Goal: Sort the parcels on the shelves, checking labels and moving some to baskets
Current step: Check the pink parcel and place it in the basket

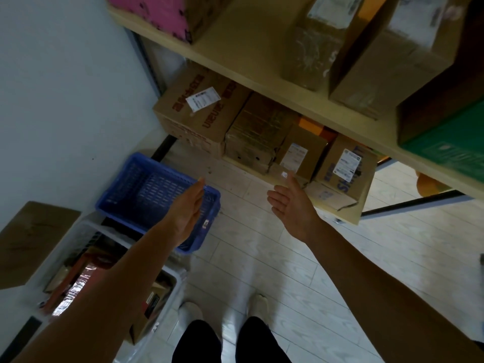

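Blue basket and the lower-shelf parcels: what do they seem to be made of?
Blue basket: probably moulded plastic with a smooth finish, given its uniform colour and slotted lattice walls. Parcels: apparently matte brown cardboard, with folded edges, printed sides and stuck-on white paper labels.

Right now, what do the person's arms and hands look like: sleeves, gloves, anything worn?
The left arm and right arm are bare as far as the frame shows, with no sleeves in view. The left hand and right hand wear no gloves, and no watch, band or ring shows. Below are black trousers and pale shoes.
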Demonstrator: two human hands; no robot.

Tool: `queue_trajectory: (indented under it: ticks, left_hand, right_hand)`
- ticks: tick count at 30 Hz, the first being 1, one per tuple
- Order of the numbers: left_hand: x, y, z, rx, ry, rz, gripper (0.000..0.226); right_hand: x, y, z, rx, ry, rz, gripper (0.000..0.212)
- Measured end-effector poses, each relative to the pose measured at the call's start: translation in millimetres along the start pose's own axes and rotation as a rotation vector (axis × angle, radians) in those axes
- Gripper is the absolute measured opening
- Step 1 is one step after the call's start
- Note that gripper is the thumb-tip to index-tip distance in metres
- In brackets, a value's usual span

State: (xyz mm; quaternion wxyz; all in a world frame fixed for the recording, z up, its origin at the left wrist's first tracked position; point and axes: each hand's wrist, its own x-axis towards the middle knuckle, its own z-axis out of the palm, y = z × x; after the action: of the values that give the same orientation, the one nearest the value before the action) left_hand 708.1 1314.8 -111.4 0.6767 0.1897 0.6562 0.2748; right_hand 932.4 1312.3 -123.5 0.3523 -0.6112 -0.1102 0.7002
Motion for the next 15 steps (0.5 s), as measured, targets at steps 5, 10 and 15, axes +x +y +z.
queue_trajectory:
  ticks: [5, 10, 15]
  left_hand:
    - [-31, 25, 1, 0.014, -0.020, 0.072, 0.061]
    - [-81, 60, -6, -0.012, -0.018, 0.180, 0.072]
    - [-131, 75, -22, -0.041, -0.036, 0.248, 0.071]
  right_hand:
    - [-26, -26, 9, 0.001, -0.023, -0.076, 0.078]
    - [-73, -56, 31, -0.021, -0.052, -0.153, 0.083]
    - [-122, -73, 56, -0.015, -0.078, -0.227, 0.089]
